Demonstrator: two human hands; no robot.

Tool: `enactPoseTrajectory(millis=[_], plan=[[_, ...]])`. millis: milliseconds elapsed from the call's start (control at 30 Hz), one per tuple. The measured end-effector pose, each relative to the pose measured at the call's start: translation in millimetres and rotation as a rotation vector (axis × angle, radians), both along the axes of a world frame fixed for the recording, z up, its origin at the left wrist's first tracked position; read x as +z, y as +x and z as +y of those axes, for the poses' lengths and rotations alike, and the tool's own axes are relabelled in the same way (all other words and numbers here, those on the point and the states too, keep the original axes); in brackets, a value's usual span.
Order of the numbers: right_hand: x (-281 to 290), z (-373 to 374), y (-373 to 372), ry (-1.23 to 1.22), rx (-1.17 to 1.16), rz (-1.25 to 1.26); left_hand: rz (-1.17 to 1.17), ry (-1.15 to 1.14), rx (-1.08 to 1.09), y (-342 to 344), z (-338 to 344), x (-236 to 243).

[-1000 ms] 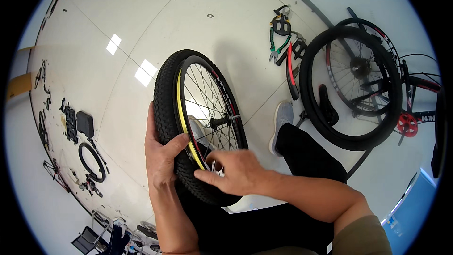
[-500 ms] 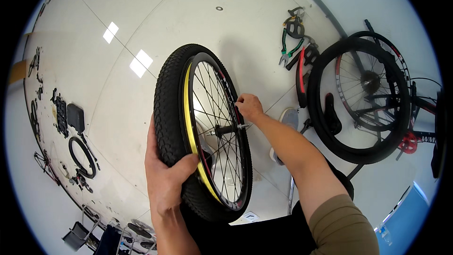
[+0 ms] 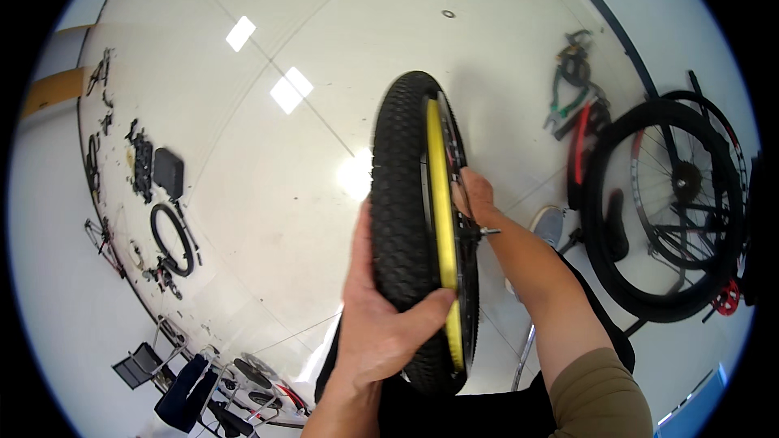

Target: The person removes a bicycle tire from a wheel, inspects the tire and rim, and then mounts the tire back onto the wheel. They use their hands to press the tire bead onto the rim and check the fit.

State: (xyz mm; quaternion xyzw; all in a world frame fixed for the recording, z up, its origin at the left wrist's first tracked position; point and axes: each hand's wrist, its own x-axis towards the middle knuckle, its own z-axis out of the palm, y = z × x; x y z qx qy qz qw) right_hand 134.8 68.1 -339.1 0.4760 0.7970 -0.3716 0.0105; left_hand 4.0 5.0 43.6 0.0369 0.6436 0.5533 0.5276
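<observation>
Black rubber tire (image 3: 399,195), edge-on in the left hand (image 3: 385,337), fingers along its left side, thumb on the yellow strip (image 3: 441,203). Should be grippy, springy, not heavy; rim (image 3: 449,131) stiffer. Best hold spans tire and rim, clear of the axle (image 3: 488,231). Right hand (image 3: 479,193) opposite, fingers part-hidden; can't tell its grip.

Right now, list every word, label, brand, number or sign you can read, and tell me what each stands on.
None can be read.
Held wheel: markings blurred and seen nearly edge-on, unreadable.
Spoked wheel at right: coloured markings, too small to read.
</observation>
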Motion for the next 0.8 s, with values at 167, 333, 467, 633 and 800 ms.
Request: enactPoseTrajectory(millis=[167, 333, 467, 633, 800], plan=[[-27.1, -1.8, 16.3, -0.182, -0.067, 0.134, 0.026, 0.031, -0.068, 8.8, -2.8, -6.1], [-3.5, -0.8, 23.5, -0.163, -0.012, 0.058, 0.032, 0.055, -0.065, 15.8, -3.1, -5.5], [5.6, 3.9, 45.3, -0.154, -0.019, -0.002, 0.007, 0.083, -0.046, 17.5, -2.4, -11.9], [14.8, 18.0, 68.4, -0.154, -0.054, -0.075, 0.045, 0.059, -0.100, 19.8, 2.8, -10.2], [27.1, 35.4, 89.8, -0.150, -0.107, -0.142, 0.131, -0.014, -0.214, 20.0, 1.5, -9.5]])
